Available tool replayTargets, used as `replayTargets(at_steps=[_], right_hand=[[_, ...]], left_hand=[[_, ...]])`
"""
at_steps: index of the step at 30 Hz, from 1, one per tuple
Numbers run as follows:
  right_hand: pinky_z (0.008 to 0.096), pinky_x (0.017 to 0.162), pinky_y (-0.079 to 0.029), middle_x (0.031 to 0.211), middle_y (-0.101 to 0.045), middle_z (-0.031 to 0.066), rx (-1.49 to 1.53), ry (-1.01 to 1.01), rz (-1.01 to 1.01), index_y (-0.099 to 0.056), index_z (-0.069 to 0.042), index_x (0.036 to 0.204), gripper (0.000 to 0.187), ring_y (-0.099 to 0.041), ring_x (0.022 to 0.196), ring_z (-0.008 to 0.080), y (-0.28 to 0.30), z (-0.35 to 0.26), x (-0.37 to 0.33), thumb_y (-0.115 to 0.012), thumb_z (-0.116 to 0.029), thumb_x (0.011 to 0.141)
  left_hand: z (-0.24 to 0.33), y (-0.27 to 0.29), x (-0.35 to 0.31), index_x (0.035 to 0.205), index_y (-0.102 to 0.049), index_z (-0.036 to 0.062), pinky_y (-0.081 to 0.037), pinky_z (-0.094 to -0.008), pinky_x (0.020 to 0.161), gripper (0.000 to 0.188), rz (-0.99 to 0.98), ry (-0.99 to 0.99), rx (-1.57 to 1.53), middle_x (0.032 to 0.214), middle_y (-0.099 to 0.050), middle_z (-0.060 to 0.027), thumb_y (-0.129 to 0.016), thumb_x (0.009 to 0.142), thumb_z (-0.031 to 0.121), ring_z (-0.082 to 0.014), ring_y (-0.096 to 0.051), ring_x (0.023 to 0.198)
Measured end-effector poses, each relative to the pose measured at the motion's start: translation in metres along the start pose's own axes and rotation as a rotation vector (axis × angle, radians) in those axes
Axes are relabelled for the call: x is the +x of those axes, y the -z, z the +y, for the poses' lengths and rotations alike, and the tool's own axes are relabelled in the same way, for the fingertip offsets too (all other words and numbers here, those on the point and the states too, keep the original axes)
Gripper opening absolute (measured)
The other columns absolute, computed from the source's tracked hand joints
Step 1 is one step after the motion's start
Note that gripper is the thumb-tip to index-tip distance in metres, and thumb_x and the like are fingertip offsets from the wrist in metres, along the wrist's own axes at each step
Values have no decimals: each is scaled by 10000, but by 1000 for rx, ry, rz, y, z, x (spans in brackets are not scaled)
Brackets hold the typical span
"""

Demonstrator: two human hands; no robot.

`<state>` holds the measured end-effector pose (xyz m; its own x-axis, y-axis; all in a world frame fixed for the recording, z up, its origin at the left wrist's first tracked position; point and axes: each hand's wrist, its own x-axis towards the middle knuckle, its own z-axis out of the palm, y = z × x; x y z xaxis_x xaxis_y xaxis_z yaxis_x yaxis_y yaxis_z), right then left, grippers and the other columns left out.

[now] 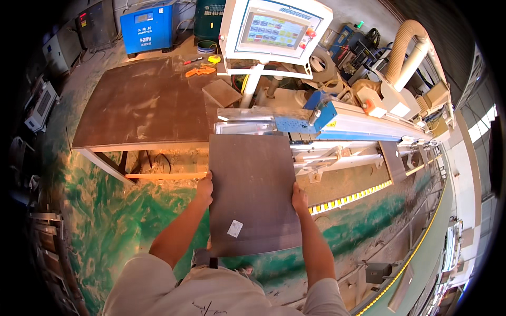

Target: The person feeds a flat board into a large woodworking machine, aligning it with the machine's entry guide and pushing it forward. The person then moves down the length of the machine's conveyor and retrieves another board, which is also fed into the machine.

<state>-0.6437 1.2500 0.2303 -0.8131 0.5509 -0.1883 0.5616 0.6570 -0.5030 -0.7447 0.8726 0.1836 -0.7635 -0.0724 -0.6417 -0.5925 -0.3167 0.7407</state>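
Observation:
A dark brown rectangular board lies flat in front of my body, with a small white label stuck near its close left corner. My left hand grips its left edge, and my right hand grips the opposite edge; the fingers beneath are hidden. The board's far end reaches the front of a long machine with a blue and white rail. A blue metal plate sits on that machine just beyond the board.
A brown-topped table stands at the left, bearing orange clips and a small board. The control screen rises behind on a post. Yellow-and-white edging runs along the right. A blue machine stands behind.

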Motion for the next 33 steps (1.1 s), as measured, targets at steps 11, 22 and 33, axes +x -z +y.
replayTargets(at_steps=[11,22,33], right_hand=[[520,997,-439,1169,-626,351,-119,19,-56,-674,101,1104,820,-581,1150,484,-9,-34,130,-232,-587,1039],[543,923,-498,1050,-689,290,-92,-99,-31,-712,41,983,804,-647,1053,456,30,39,188,-197,-573,1051],[514,893,-534,1063,-697,272,-87,-146,-39,-712,33,1013,762,-669,1047,423,116,93,244,-224,-551,1058]], left_hand=[[47,-69,43,1413,-489,-42,-394,-417,1068,646,145,0,115,1389,-554,-157,-547,1013,461,-285,-505,1276],[12,-163,44,1376,-520,-66,-436,-397,1042,588,74,-16,-29,1348,-586,-143,-520,1039,415,-260,-561,1201],[-19,-293,29,1351,-531,-70,-471,-397,1011,598,198,8,64,1346,-585,-153,-517,1035,438,-270,-583,1172]])
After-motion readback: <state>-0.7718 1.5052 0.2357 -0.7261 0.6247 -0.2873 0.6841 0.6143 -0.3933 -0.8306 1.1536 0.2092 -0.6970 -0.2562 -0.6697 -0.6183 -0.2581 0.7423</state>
